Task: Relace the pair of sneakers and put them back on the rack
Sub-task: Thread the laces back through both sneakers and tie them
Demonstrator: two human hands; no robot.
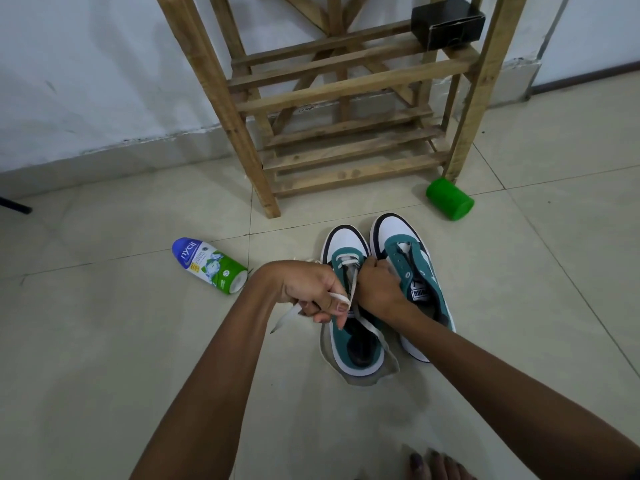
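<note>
2 bare forearms, no sleeves, painted toenails (424,457)

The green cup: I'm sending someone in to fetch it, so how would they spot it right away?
Find the wooden shoe rack against the white wall. At the foot of its right front leg, the green cup lies tipped on its side on the floor tiles. It is plain solid green with no label, unlike the blue-capped powder bottle lying left of the sneakers.

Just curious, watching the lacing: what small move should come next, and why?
Probably pull the flat white lace snug with the left hand, since only the lowest eyelets of the left green-and-white sneaker look threaded, while the right hand steadies it.
</note>
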